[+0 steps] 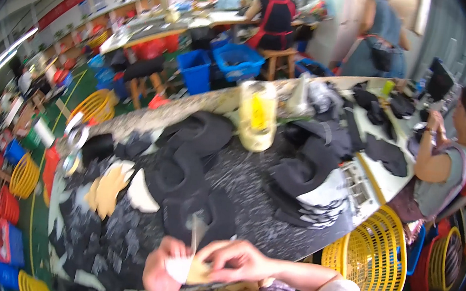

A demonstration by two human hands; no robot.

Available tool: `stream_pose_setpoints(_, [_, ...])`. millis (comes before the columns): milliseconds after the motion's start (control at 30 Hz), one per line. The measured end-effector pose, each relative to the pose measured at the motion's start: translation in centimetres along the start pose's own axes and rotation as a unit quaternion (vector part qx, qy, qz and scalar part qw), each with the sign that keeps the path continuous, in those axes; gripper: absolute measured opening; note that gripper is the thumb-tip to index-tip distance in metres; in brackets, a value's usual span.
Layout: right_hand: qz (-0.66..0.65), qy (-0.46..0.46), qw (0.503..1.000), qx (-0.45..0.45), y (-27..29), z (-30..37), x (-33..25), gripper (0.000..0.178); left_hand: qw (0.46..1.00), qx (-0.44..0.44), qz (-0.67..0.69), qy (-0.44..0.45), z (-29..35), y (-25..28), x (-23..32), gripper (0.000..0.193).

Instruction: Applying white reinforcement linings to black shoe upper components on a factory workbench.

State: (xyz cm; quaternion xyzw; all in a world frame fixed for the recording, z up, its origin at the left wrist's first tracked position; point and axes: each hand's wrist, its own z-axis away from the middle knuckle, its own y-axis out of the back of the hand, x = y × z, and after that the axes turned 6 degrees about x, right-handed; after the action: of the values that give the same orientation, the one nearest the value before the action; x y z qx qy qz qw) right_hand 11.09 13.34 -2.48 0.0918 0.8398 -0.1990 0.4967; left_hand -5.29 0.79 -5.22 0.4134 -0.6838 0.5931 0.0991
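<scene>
Close to my body, at the table's near edge, both hands meet over a small curved piece of sheet material. My left hand (163, 266) is closed on its white part (177, 269). The fingers of my right hand (240, 261) pinch the tan part (199, 270); I cannot tell whether both parts are one piece. A thin translucent strip (198, 230) rises from between the hands. Just beyond lie black curved pieces (181, 174) in overlapping rows. To their left are fanned tan pieces (106, 189) and a white crescent-shaped piece (142, 192).
A yellowish-white container (257, 116) stands at the table's back. On the right are stacked black-and-white pieces (312, 183), with a yellow basket (372, 259) below the edge. Dark scraps (102, 234) litter the left. A person (443, 164) sits at the right; others work behind.
</scene>
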Motion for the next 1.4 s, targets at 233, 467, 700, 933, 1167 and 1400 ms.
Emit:
stream_pose_setpoints(233, [-0.241,-0.255,0.93,0.109,0.6,2.7,1.8,0.025,0.957,-0.072,0.279,-0.016,1.3,-2.8,-1.0,0.024])
stream_pose_setpoints(467, [0.29,-0.06,0.95,-0.097,-0.2,4.2,0.0,0.037,0.871,-0.18,-0.432,0.152,0.8,-1.3,3.5,0.053])
stream_pose_setpoints(700, [0.462,-0.01,0.886,0.037,4.8,1.7,1.6,0.011,0.827,-0.003,-0.524,0.202,-2.4,2.6,2.3,0.031])
stream_pose_setpoints(933, [0.534,-0.014,0.845,0.031,5.9,1.1,3.9,0.017,0.788,-0.029,-0.594,0.16,-3.5,3.5,0.3,0.029])
stream_pose_setpoints(1167, [0.671,0.066,0.738,-0.03,9.5,-3.9,2.3,0.031,0.492,-0.038,-0.868,-0.05,-5.9,4.0,5.2,0.033])
stream_pose_setpoints(1400, [0.605,0.129,0.765,-0.18,8.9,-12.7,7.2,0.033,0.497,-0.192,-0.834,-0.145,-10.7,10.9,7.0,0.019])
